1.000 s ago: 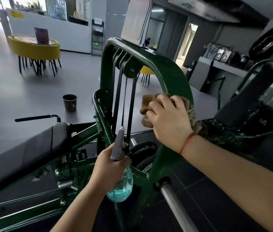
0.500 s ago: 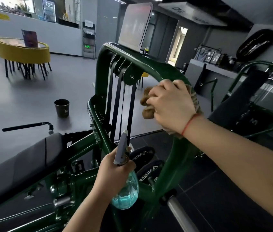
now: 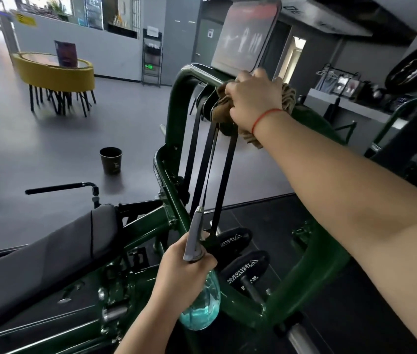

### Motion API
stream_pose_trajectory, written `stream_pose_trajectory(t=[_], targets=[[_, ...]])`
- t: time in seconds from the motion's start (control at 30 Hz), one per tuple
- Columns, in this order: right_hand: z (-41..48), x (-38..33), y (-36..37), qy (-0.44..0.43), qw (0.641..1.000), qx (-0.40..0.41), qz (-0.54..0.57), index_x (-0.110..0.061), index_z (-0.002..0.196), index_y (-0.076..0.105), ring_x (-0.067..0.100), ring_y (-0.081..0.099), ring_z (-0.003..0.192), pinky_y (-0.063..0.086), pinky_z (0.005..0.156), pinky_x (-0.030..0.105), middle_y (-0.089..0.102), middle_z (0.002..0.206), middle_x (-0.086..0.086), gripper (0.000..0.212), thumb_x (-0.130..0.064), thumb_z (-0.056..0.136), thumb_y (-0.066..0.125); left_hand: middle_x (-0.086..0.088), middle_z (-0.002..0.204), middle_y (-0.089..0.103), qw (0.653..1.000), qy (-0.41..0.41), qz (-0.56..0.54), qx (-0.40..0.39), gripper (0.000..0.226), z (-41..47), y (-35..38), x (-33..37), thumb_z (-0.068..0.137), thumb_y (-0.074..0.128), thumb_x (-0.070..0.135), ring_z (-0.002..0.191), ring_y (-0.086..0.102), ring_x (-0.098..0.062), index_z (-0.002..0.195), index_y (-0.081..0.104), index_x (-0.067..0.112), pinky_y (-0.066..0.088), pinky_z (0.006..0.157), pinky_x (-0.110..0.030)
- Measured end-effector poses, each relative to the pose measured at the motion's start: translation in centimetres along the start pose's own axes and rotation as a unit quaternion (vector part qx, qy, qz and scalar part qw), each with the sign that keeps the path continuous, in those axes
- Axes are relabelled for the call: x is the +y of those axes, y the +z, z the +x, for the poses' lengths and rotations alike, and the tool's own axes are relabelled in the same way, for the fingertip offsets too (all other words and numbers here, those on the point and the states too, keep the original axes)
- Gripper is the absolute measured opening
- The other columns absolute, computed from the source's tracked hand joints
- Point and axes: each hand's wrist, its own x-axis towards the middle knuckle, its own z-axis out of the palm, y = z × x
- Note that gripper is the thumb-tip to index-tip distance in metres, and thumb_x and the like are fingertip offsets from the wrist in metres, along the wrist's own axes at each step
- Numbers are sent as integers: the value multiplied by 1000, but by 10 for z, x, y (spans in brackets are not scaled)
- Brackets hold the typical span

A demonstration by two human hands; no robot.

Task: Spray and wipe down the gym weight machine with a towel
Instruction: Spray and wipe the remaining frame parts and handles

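Note:
A dark green weight machine (image 3: 176, 118) with a curved top bar and black belts (image 3: 224, 175) fills the middle. My right hand (image 3: 253, 98) grips a bunched brown towel (image 3: 287, 98) and holds it against the top of the curved bar, near the belt pulley. Lower down, my left hand (image 3: 184, 272) grips a clear spray bottle (image 3: 201, 310) with blue liquid, its grey nozzle pointing up beside the belts. A grey padded seat (image 3: 49, 256) lies at the left. Black weight plates (image 3: 243, 267) sit just right of the bottle.
A dark paper cup (image 3: 110, 160) stands on the grey floor beyond the machine. A black handle bar (image 3: 59, 187) juts left above the seat. A yellow round table (image 3: 54, 72) stands far left. Another green machine (image 3: 406, 139) is at the right.
My right hand has slid the towel up along the curved bar from its right bend to the top. The left hand keeps the bottle in about the same place.

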Motion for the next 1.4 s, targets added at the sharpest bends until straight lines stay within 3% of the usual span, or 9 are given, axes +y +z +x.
stream_pose_trajectory(t=[0.1, 0.27, 0.47, 0.73, 0.9, 1.1, 1.23, 1.3, 1.4], targets=[[-1, -5, 1, 30, 998, -44, -31, -30, 128, 57, 36, 36, 132, 34, 101, 61, 44, 143, 5, 39, -30, 89, 59, 4, 57, 49, 1000, -6, -6, 2, 24, 2, -8, -5, 82, 68, 0, 52, 42, -14, 82, 63, 24, 39, 51, -27], [-27, 1, -4, 30, 997, -58, -30, -29, 126, 61, 36, 33, 133, 32, 102, 62, 44, 143, 3, 36, -28, 90, 59, 3, 59, 49, 1000, -22, -9, -12, 23, 5, -14, -13, 83, 67, 1, 53, 42, -15, 92, 65, 22, 39, 53, -31], [-73, 23, -17, 18, 999, -3, 26, -30, 130, 63, 35, 41, 129, 37, 100, 57, 52, 141, -1, 38, -33, 94, 53, -11, 66, 61, 999, -40, 16, -10, 26, 12, -4, -24, 82, 71, 4, 58, 55, -16, 92, 68, 28, 48, 59, -35], [-147, 32, -5, 3, 997, 71, 28, -29, 118, 71, 31, 45, 132, 37, 105, 56, 56, 140, -5, 35, -33, 86, 60, 6, 51, 50, 998, -48, 24, -37, 30, 7, 34, -21, 82, 70, -1, 45, 46, -11, 76, 59, 26, 41, 45, -23], [-204, 35, 9, -12, 990, 124, 59, -31, 116, 71, 28, 47, 134, 31, 113, 56, 56, 142, -6, 37, -31, 82, 58, 3, 56, 51, 998, -41, 35, -29, 30, -11, 48, -20, 81, 68, -1, 48, 46, -12, 97, 69, 25, 42, 51, -30], [-264, 39, 34, -18, 965, 222, 135, -29, 115, 73, 30, 51, 133, 32, 112, 57, 60, 139, -4, 38, -23, 78, 65, -2, 64, 55, 998, -40, 49, 19, 31, -44, 71, -19, 80, 69, 1, 56, 50, -15, 100, 70, 26, 43, 56, -32], [-291, 42, 52, -29, 951, 254, 177, -29, 116, 73, 29, 48, 135, 31, 112, 58, 59, 141, -4, 42, -23, 75, 68, 1, 56, 50, 995, -60, 47, 70, 22, -74, 90, -26, 80, 69, 0, 51, 45, -15, 77, 62, 20, 40, 53, -32], [-302, 44, 60, -44, 945, 258, 193, -30, 118, 73, 28, 45, 136, 30, 113, 58, 58, 142, -5, 44, -24, 74, 69, -1, 59, 53, 992, -70, 31, 103, 11, -93, 102, -30, 75, 72, 8, 54, 48, -16, 81, 66, 15, 43, 54, -35], [-317, 43, 75, -71, 940, 261, 208, -31, 120, 72, 26, 41, 138, 27, 116, 56, 57, 144, -6, 42, -24, 79, 66, 5, 58, 56, 986, -88, 13, 143, 22, -123, 117, -36, 70, 74, 12, 52, 49, -13, 90, 71, 19, 44, 56, -36]])
